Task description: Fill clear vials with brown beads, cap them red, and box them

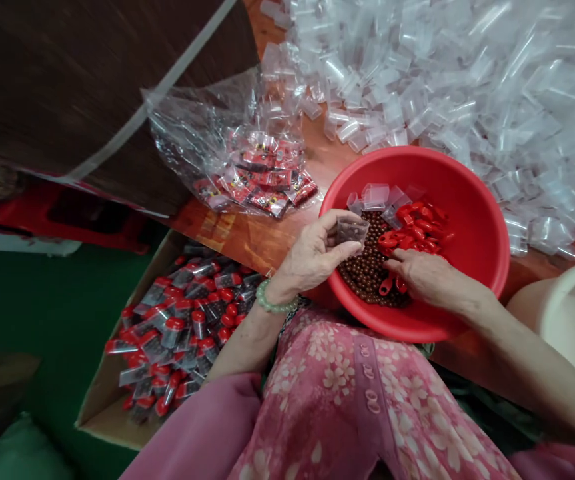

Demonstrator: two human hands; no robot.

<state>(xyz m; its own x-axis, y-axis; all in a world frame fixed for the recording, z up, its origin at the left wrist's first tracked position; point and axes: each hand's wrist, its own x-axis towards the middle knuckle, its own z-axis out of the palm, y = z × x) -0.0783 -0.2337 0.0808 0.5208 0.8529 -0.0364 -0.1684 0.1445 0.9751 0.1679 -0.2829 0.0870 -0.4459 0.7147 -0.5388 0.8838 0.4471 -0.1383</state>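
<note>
Orange tabletop: hands at red basin (left holds container).

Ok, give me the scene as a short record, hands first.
Left hand: holds a clear tube with dark contents, above the basin
Right hand: fingertips among red pieces in the basin; grip unclear
Basin: red; brown beads, red pieces, a few empty tubes
Table: clear bag with red packets; large tube heap beyond the basin
Carton: many red-ended tubes
</note>
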